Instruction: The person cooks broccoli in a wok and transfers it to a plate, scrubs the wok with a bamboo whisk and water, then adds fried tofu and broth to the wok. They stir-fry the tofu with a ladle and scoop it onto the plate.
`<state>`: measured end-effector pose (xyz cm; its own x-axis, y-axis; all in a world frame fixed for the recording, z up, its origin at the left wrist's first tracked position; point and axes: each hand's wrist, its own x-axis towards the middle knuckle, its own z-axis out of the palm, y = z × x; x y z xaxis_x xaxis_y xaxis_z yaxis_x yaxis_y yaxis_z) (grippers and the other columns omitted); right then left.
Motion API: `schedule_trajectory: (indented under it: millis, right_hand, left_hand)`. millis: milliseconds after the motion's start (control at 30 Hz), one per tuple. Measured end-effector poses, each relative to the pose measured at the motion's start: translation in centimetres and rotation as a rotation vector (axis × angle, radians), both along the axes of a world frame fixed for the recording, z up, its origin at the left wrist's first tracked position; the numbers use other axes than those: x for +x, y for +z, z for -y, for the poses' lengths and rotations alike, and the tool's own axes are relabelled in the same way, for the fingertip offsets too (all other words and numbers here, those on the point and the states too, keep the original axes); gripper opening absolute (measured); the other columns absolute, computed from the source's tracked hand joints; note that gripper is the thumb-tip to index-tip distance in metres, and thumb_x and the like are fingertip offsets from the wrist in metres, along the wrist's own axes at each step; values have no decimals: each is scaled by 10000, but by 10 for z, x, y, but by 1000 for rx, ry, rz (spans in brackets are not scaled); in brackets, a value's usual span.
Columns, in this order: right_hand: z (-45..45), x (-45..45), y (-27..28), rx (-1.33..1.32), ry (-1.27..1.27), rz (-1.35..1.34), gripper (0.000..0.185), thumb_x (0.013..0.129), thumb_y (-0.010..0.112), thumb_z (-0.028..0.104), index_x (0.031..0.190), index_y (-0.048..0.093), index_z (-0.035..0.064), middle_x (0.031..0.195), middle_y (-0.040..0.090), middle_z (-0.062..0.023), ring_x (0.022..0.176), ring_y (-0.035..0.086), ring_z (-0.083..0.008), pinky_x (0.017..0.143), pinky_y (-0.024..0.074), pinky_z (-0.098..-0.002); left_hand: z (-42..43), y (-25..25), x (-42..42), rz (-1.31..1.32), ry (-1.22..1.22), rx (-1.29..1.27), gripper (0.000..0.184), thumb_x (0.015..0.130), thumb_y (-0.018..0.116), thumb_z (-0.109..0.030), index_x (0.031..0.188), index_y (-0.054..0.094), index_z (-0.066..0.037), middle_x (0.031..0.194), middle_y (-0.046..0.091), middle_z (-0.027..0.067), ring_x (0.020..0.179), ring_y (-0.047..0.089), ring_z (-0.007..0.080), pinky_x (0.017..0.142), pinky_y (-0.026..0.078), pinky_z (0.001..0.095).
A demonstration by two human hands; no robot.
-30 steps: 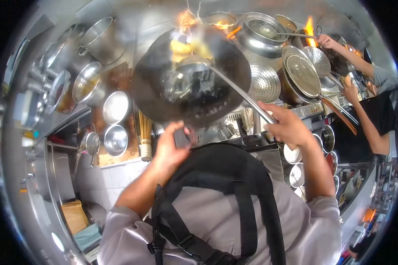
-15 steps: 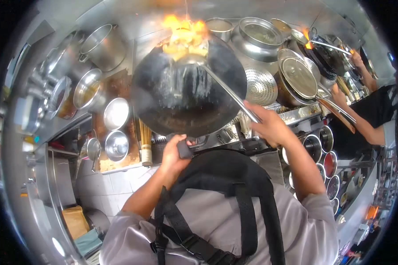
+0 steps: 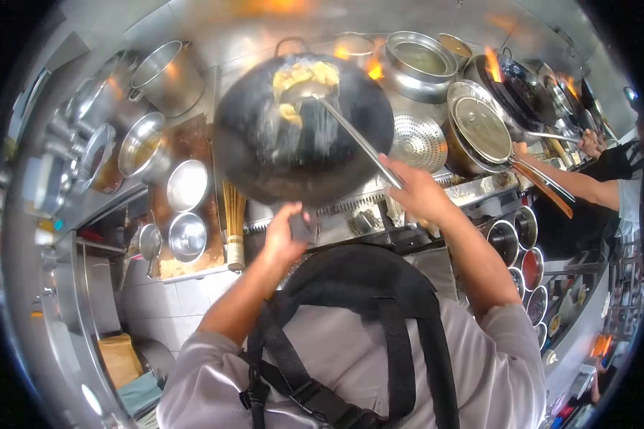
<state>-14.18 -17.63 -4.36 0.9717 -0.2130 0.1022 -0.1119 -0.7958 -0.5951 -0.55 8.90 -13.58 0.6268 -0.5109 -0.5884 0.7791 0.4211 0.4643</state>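
My left hand (image 3: 283,239) is closed at the near edge of a large black wok (image 3: 265,161), with a dark grey grip or folded cloth (image 3: 300,229) in its fingers. In my right hand (image 3: 418,191) is the long metal handle of a ladle (image 3: 358,136). The ladle's bowl rests among yellowish food pieces (image 3: 304,74) at the far side of the wok. One piece lies apart, lower on the wet, shiny inner wall. What the food is, I cannot make out.
On the left stand a tall steel pot (image 3: 168,79), steel bowls (image 3: 188,186) and a bamboo brush (image 3: 235,229). A perforated strainer (image 3: 416,141) and a lidded-looking pot (image 3: 483,129) sit right. Flames (image 3: 492,66) rise near a co-worker's wok; that person's hands (image 3: 592,143) are close by.
The big flame over the food has left the wok's far edge; the food sits lower inside. The wok has shifted slightly up and left. The co-worker's ladle and hand have come down.
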Motion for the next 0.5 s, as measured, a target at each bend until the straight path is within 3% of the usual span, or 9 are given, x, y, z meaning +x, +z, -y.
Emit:
schedule_trajectory:
  millis: [33, 133, 167, 267, 333, 367, 500]
  right_hand:
    - [-10, -14, 36, 228, -77, -200, 615, 842, 614, 97, 1430, 448, 163, 835, 672, -127, 578, 630, -222, 575, 529, -348]
    - [-3, -49, 76, 547, -144, -401, 663, 803, 630, -3, 1431, 449, 111, 821, 628, -40, 579, 553, -87, 513, 452, -234]
    - [-1, -49, 78, 543, -137, -403, 663, 803, 630, -3, 1431, 449, 111, 821, 628, -40, 579, 553, -87, 513, 452, -234]
    - [1, -36, 76, 585, -128, -493, 651, 810, 628, 15, 1429, 452, 117, 779, 612, -29, 552, 543, -95, 508, 464, -244]
    - [-2, -10, 42, 286, -88, -349, 637, 817, 630, 39, 1425, 457, 124, 791, 622, -38, 550, 553, -119, 519, 485, -264]
    - [-5, 1, 25, 286, -96, -346, 637, 817, 630, 39, 1425, 457, 124, 791, 622, -38, 550, 553, -119, 519, 485, -264]
    - [-5, 3, 7, 247, -49, -120, 626, 826, 624, 55, 1424, 456, 125, 842, 640, -57, 591, 575, -134, 553, 509, -281]
  left_hand:
    - [-10, 11, -8, -31, -29, 27, 159, 854, 646, -133, 964, 532, -139, 734, 543, 55, 712, 563, 210, 728, 529, 385]
    - [-1, 67, 6, -83, 94, -51, 139, 865, 626, -127, 929, 510, -84, 823, 574, 78, 710, 566, 200, 723, 525, 385]
    - [9, 81, 18, -25, 54, -44, 151, 872, 625, -124, 955, 507, -80, 829, 576, 82, 725, 570, 202, 707, 537, 385]
    - [44, 51, 64, -41, 6, -161, 143, 870, 639, -120, 933, 519, -72, 820, 577, 93, 724, 571, 200, 648, 549, 375]
    - [47, 22, 74, -12, -6, -127, 142, 870, 633, -116, 926, 512, -65, 804, 566, 93, 729, 558, 218, 668, 541, 382]
    - [51, 10, 77, 14, -19, -93, 142, 871, 627, -113, 920, 505, -59, 787, 555, 94, 734, 545, 236, 687, 532, 390]
    - [5, -14, 14, 64, -59, -111, 154, 830, 653, -110, 884, 510, -125, 750, 536, 58, 660, 534, 191, 707, 516, 388]
